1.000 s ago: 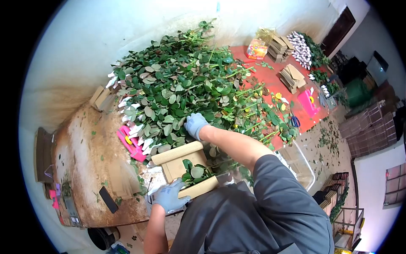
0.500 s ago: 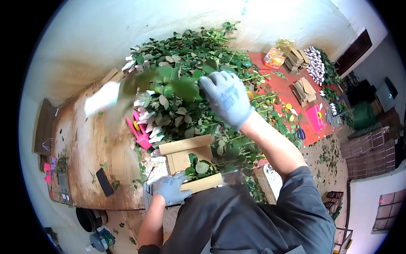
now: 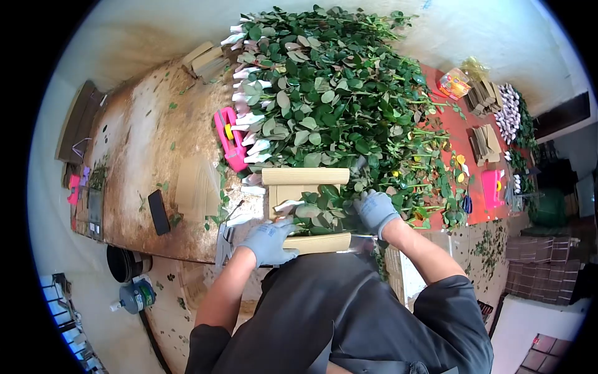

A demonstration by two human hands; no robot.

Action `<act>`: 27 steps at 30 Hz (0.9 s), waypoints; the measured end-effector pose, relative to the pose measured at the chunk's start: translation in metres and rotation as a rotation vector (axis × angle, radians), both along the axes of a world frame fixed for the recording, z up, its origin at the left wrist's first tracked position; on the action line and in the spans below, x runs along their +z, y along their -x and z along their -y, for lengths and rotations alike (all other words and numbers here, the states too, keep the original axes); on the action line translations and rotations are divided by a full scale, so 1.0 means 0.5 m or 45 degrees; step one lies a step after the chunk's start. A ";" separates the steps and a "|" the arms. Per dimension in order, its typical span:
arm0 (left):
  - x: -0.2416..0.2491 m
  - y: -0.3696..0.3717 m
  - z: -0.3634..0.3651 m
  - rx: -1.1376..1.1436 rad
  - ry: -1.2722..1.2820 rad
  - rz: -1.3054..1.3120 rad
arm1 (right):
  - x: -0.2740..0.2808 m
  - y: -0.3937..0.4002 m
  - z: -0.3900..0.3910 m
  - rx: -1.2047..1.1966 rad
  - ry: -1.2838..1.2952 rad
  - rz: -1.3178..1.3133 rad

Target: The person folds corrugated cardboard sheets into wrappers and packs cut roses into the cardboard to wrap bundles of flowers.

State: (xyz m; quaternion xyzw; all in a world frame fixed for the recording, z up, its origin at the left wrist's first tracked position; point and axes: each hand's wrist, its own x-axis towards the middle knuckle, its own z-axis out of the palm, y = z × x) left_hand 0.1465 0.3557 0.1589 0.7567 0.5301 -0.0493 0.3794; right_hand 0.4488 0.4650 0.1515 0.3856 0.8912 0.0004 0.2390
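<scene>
In front of my body lies a sheet of corrugated cardboard (image 3: 305, 176) with rolled-up edges, holding several leafy rose stems (image 3: 327, 202) with white-covered heads at the left. My left hand (image 3: 266, 243), in a grey glove, grips the near cardboard edge, its thumb in front and fingers behind, close to a rose head (image 3: 288, 206). My gloved right hand (image 3: 375, 213) is at the stem end on the right, fingers curled round stems partly hidden by leaves. Behind the cardboard, a large pile of roses (image 3: 336, 93) has its white-covered heads facing left.
A pink tape dispenser (image 3: 230, 140) lies left of the pile. Further left are a black phone (image 3: 159, 212) and flat cardboard sheets (image 3: 196, 187). Scissors (image 3: 467, 204), another pink dispenser (image 3: 492, 188) and folded cardboard (image 3: 486, 144) are on the red surface at right.
My right hand has come down from above the pile to the stem end of the cardboard, bringing a rose with it. My left hand stays at the near edge. The view has shifted.
</scene>
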 end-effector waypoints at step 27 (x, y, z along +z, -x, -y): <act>-0.006 0.056 -0.089 0.268 -0.240 -0.059 | -0.087 0.245 -0.021 0.149 0.522 -0.608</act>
